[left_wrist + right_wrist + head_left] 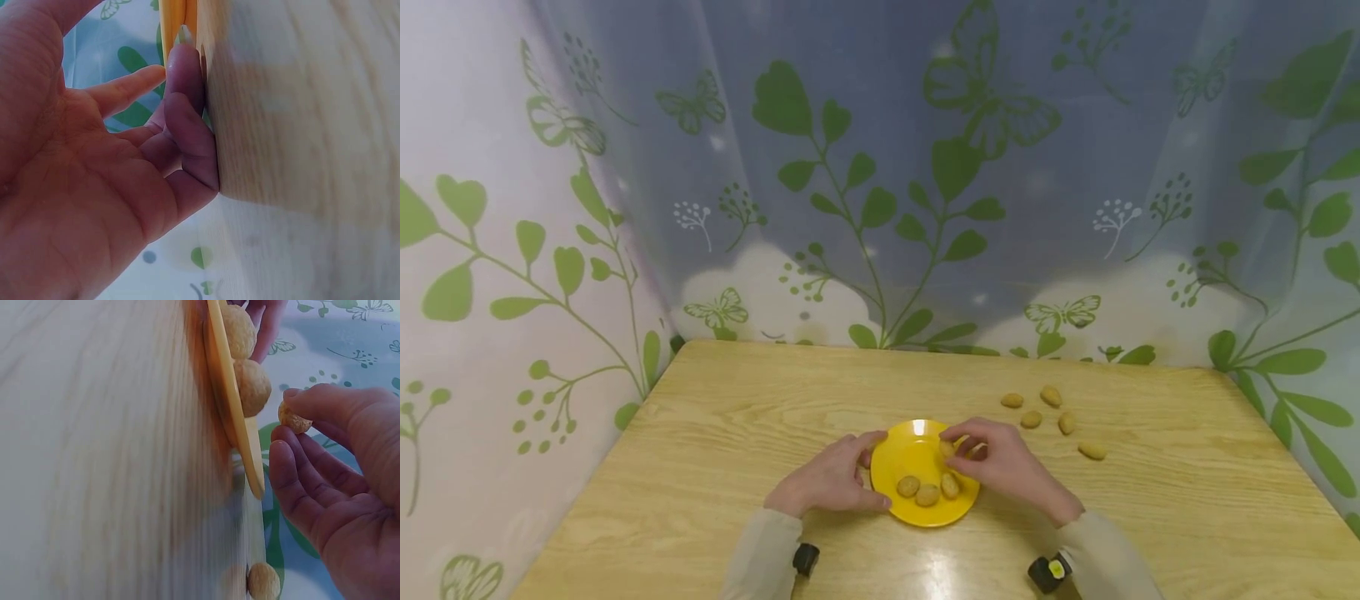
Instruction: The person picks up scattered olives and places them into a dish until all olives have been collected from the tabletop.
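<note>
A round yellow plate lies on the table with several tan, rough-shelled walnuts near its front side, among them one walnut. My left hand spans the plate's left edge, thumb at the front rim and fingers at the back. In the left wrist view its fingertips touch the plate's rim, with the other fingers bent against the table. Over the plate's right side, my right hand pinches a walnut between thumb and fingers. That walnut is raised off the plate in the right wrist view.
Several loose walnuts lie right of the plate toward the back of the wooden table, the closest to the right arm being a walnut. A leaf-patterned curtain hangs along the back and sides.
</note>
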`<state>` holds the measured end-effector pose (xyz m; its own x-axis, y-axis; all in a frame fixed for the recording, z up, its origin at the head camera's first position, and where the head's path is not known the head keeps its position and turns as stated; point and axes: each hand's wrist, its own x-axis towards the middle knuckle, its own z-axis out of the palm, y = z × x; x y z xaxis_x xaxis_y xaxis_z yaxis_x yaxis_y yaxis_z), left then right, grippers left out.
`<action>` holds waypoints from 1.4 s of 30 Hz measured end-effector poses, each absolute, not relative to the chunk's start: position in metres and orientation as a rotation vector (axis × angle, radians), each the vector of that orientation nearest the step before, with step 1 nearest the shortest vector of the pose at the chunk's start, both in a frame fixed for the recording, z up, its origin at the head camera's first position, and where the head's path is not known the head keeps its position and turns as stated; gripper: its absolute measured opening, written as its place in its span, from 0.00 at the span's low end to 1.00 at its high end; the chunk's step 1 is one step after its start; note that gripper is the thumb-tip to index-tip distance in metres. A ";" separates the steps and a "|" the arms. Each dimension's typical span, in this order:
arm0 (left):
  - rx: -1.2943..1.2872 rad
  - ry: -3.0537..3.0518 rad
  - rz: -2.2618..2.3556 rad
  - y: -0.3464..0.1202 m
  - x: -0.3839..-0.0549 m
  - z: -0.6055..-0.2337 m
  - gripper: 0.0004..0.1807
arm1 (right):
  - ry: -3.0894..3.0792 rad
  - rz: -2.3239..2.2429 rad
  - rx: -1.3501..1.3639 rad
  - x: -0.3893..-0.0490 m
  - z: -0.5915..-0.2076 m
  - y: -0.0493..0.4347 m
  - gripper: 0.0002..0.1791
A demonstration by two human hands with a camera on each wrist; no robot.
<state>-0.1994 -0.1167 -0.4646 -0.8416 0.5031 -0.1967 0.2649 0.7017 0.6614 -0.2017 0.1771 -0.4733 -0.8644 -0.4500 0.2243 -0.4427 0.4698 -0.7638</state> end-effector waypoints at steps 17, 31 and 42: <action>0.611 2.524 0.938 -0.117 -0.202 -0.460 0.54 | 2.625 -1.394 -0.817 -0.210 -0.477 0.152 0.16; 0.618 2.527 0.926 -0.116 -0.200 -0.462 0.53 | 2.538 -1.389 -0.764 -0.209 -0.481 0.137 0.16; 0.634 2.523 0.935 -0.116 -0.199 -0.462 0.53 | 2.543 -1.340 -0.784 -0.209 -0.482 0.130 0.15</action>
